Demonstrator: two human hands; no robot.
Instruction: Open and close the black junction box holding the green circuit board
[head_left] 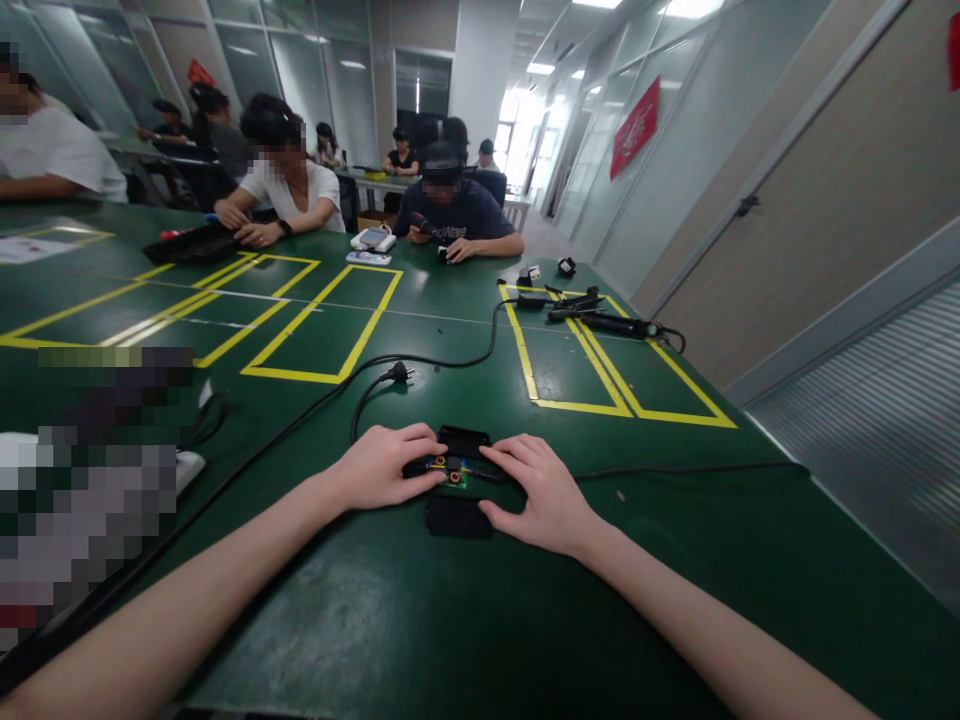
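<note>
One small board (pixel 457 478) between two black case halves (pixel 463 437) on a big green table (pixel 360 610), in a room with glass walls (pixel 285 75).
The left hand (pixel 391 465) is half open at the board's left end; I cannot tell if it grips. The right hand (pixel 538 492) is spread wide, gripping nothing, thumb at the near half (pixel 456 517). One black plug (pixel 399 373) lies beyond. Across the table is one black tray (pixel 193 244), its inside hard to see.
</note>
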